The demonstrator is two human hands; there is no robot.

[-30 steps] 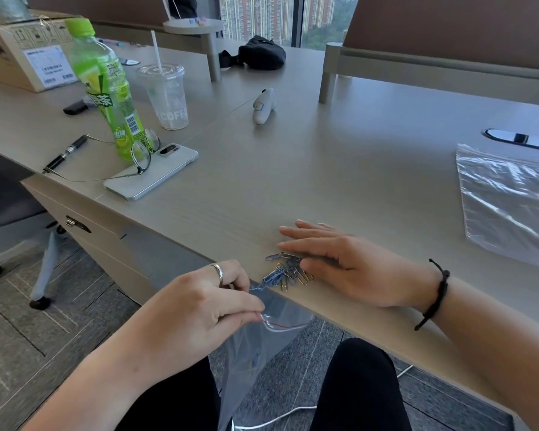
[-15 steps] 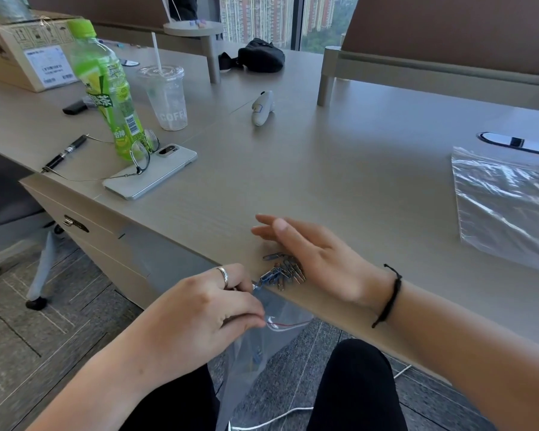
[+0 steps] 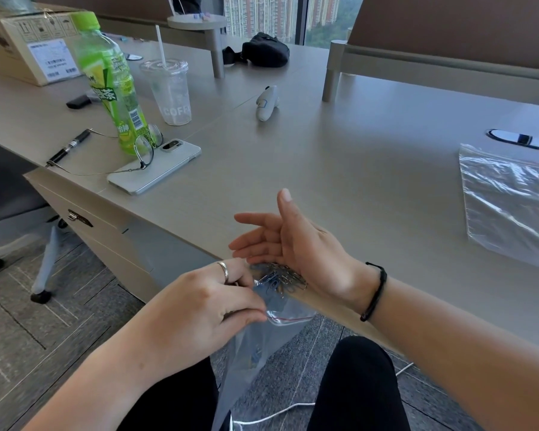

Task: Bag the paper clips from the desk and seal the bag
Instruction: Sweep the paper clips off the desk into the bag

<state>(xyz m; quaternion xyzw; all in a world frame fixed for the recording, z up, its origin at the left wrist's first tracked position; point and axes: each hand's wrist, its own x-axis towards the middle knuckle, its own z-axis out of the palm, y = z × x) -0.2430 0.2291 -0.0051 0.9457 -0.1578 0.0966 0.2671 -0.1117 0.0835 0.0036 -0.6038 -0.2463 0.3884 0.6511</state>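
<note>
A heap of blue and silver paper clips (image 3: 279,278) lies at the very front edge of the desk (image 3: 339,169). My left hand (image 3: 199,309) pinches the mouth of a clear zip bag (image 3: 259,343) just below that edge, and the bag hangs down between my knees. My right hand (image 3: 296,241) stands on its side on the desk with fingers spread and thumb up, its edge against the clips. Some clips overhang the bag's mouth.
A second clear bag (image 3: 511,203) lies flat at the right. On the left stand a green bottle (image 3: 112,85), a plastic cup (image 3: 170,91), a phone (image 3: 156,164) with glasses on it and a pen (image 3: 69,147). A white device (image 3: 266,102) lies mid-desk.
My right hand has swept the clips toward me to the desk edge and turned from flat to upright on its side. The left hand kept hold of the bag's mouth.
</note>
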